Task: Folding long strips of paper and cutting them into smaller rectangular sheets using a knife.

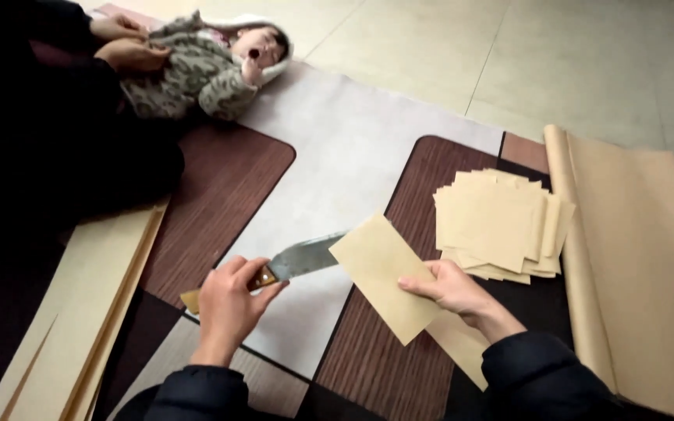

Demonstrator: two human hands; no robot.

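My left hand (229, 302) grips the wooden handle of a broad steel knife (303, 256) whose blade points right, its tip hidden under a folded sheet of tan paper (382, 273). My right hand (455, 288) holds that sheet by its right edge, thumb on top, just above the floor mat. A loose stack of cut tan paper squares (497, 222) lies a little beyond my right hand.
Large tan paper sheets (637, 257) lie rolled at the right, and more tan sheets (79, 312) lie at the left. The floor mat (329, 156) has brown wood-grain and pale panels. At top left, another person's hands (130, 47) hold a bundled baby (212, 66).
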